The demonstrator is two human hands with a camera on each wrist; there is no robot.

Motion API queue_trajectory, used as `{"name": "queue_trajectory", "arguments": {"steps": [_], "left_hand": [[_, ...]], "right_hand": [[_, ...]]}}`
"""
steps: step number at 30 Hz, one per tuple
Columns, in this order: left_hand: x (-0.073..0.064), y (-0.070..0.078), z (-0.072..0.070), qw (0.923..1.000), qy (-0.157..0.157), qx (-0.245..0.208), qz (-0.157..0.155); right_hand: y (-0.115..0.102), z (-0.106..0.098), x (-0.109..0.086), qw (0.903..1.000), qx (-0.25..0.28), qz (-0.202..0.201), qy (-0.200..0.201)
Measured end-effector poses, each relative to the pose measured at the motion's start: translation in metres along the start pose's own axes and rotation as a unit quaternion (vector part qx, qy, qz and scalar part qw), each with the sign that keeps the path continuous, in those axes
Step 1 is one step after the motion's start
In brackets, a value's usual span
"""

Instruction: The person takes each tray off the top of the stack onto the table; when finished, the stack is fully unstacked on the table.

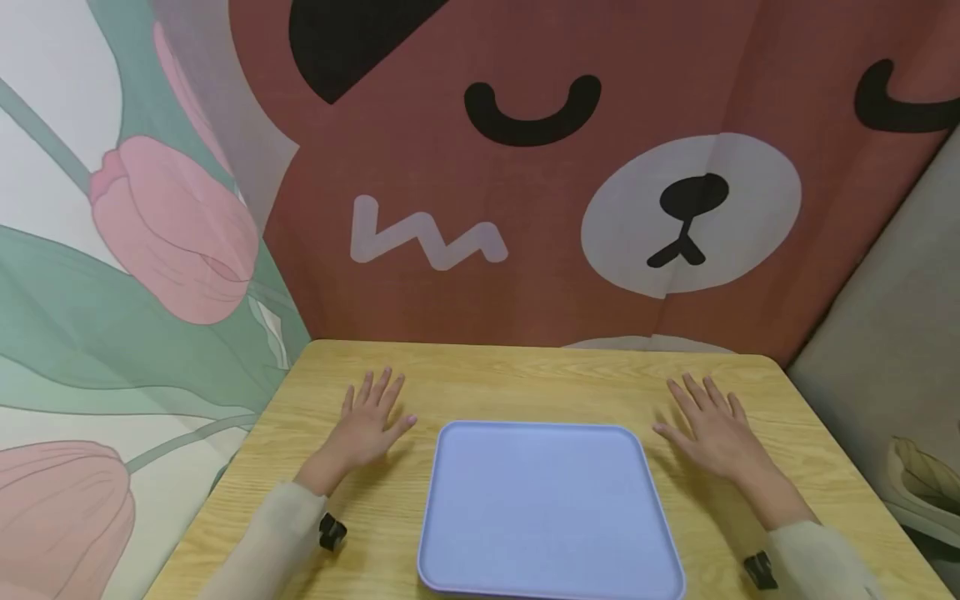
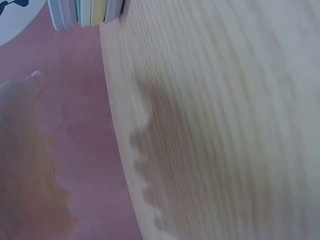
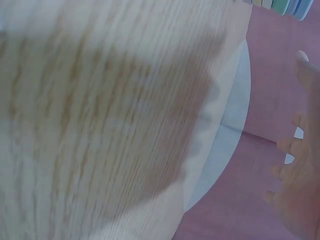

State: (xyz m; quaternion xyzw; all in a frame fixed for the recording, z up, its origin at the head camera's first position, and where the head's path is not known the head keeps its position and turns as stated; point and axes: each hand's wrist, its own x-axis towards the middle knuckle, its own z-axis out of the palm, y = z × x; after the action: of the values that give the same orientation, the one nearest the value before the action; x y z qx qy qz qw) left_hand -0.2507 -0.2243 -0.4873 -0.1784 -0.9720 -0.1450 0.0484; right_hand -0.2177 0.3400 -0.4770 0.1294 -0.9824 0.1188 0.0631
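Observation:
A lavender tray (image 1: pixel 551 508) with rounded corners and a raised rim lies at the front middle of the table. In the left wrist view, the stacked edges (image 2: pixel 85 12) of several pastel trays show at the top, so the lavender one tops a pile. My left hand (image 1: pixel 367 429) is to the left of the tray, fingers spread and pointing away, holding nothing. On the tray's other side is my right hand (image 1: pixel 716 437), palm down with its fingers apart and nothing in it. Both hands are held over the wood and cast shadows on it.
The pale wooden table (image 1: pixel 480 379) ends at a hanging cloth (image 1: pixel 420 308) with a bear's face. A tulip-print cloth (image 1: pixel 172 233) hangs on the left. Dark wrist devices (image 1: pixel 332 532) sit at both sleeves. A beige shoe-like item (image 1: pixel 918 483) is beyond the right edge.

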Motion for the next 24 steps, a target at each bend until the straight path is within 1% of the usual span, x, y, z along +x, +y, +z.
{"name": "queue_trajectory", "arguments": {"steps": [3,12,17,22,24], "left_hand": [[-0.003,0.002,0.000,0.9999,0.000,-0.008,0.011],[-0.014,0.005,-0.001,0.9961,0.010,-0.056,0.068],[-0.020,0.006,-0.003,0.9935,0.003,-0.075,0.086],[-0.025,0.007,-0.002,0.9904,-0.001,-0.087,0.108],[-0.028,0.009,-0.002,0.9897,-0.007,-0.094,0.108]], "right_hand": [[-0.001,-0.002,-0.003,0.9999,-0.003,-0.004,0.010],[-0.012,-0.007,-0.012,0.9997,-0.005,-0.015,0.020],[-0.018,-0.007,-0.018,0.9993,0.009,-0.025,0.025],[-0.023,-0.009,-0.025,0.9991,0.026,-0.021,0.024],[-0.026,-0.009,-0.028,0.9991,0.033,-0.018,0.021]]}}
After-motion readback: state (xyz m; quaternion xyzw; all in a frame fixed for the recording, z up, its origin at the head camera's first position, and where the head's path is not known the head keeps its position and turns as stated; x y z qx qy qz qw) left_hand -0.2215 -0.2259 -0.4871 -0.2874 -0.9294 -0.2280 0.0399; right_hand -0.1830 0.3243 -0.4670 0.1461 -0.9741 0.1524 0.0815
